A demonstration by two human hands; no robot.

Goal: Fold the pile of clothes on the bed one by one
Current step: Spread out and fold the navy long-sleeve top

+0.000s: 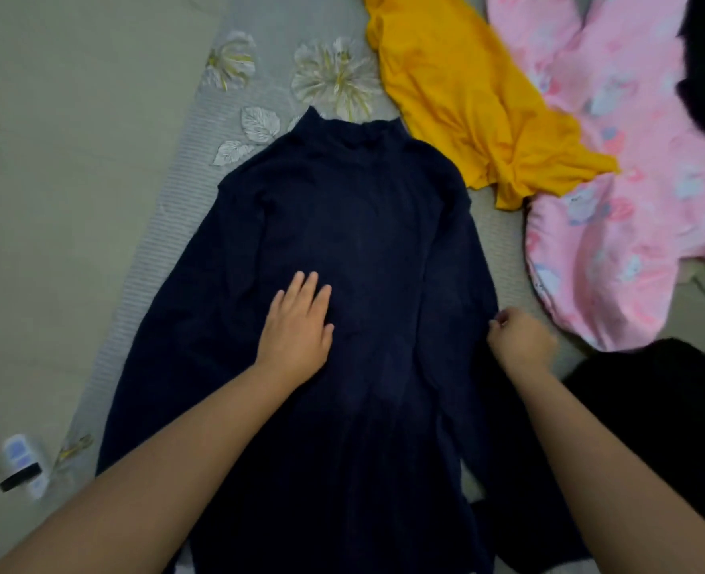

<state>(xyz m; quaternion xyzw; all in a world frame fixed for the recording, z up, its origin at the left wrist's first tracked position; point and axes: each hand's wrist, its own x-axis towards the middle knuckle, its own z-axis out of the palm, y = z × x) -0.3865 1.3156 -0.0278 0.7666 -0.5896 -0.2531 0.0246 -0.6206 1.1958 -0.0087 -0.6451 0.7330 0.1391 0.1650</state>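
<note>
On the bed [73,167]: navy top [355,225] is lying flat.
Left hand [297,325]: I'm pressing it, fingers straight.
Right hand [518,339]: I'm pinching its sleeve edge.

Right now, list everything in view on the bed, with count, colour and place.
navy top: one, dark navy, spread flat at centre, collar away from the person
yellow garment: one, mustard yellow, crumpled, upper right
pink floral cloth: one, pink, right side
black clothes: dark heap, lower right; more at top right
bedsheet: one, grey with a flower print, underneath
small device: one, white, lower left
hands: left hand flat on the top; right hand pinching its right edge
</note>
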